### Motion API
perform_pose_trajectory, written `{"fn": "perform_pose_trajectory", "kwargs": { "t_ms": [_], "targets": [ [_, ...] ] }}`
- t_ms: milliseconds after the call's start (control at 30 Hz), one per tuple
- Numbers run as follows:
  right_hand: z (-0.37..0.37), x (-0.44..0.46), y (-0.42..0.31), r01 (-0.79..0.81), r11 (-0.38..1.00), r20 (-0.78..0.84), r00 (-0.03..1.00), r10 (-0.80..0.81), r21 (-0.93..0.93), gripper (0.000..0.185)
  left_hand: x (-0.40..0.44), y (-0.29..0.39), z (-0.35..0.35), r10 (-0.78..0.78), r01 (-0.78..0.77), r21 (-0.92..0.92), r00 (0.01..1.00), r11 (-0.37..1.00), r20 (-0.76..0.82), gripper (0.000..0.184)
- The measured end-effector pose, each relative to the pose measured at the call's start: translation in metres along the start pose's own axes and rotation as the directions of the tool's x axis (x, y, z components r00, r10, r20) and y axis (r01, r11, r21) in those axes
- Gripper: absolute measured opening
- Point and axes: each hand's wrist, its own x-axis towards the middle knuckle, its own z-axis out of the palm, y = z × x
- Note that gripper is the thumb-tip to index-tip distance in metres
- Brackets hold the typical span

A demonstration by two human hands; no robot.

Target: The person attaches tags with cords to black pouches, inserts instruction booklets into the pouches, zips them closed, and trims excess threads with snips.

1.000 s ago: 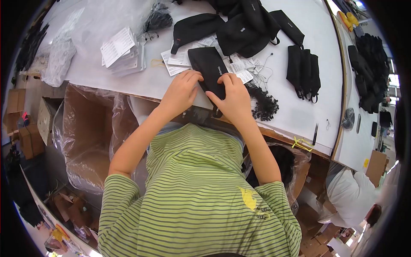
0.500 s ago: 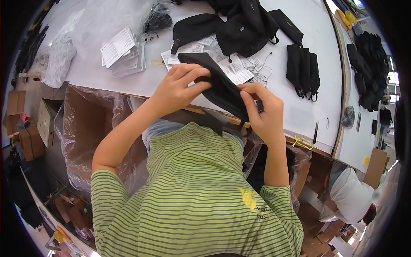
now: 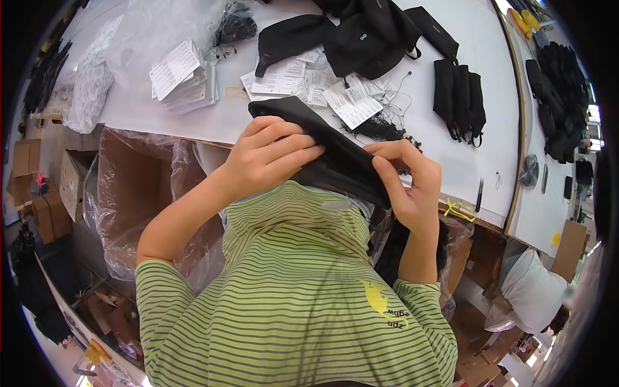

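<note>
A black fabric pouch is held up slantwise in front of my shirt, at the table's near edge. My left hand grips its upper left part, fingers bent over the cloth. At its lower right end, my right hand pinches the edge between thumb and fingers. Just beyond the pouch lie loose white printed tags and a tangle of black strings, partly covered by the pouch and my right hand. Farther back rests a heap of black pouches.
A stack of white tags lies at left beside clear plastic bags. Several black pouches are at right. A thin dark tool and a yellow tie sit by the front edge. Below left stands a plastic-lined carton.
Both hands have come nearer my body with the pouch, and the right has shifted slightly rightward. The pouch's surface now faces up more, and the black strings behind it have come into view.
</note>
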Motion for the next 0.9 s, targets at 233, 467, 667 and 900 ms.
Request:
{"fn": "perform_pose_trajectory", "kwargs": {
  "t_ms": [233,467,667,900],
  "targets": [
    [0.004,0.001,0.008,-0.069,0.995,-0.013,0.997,0.07,0.076,0.007,0.005,0.003,0.0,-0.005,0.005,-0.022,1.0,1.0,0.015,0.031],
    [0.006,0.003,0.017,-0.066,0.989,0.008,0.998,0.066,0.132,0.006,0.007,0.001,0.0,-0.085,0.091,-0.083,0.994,0.992,0.071,0.038],
    [0.005,0.005,0.019,-0.093,0.984,0.045,0.995,0.087,0.149,0.007,0.009,-0.001,0.002,-0.108,0.126,-0.118,0.983,0.985,0.15,0.039],
    [0.004,0.006,0.021,-0.114,0.979,0.061,0.993,0.105,0.167,0.008,0.005,0.0,0.003,-0.049,0.075,-0.146,0.983,0.986,0.178,0.037]
  ]
}}
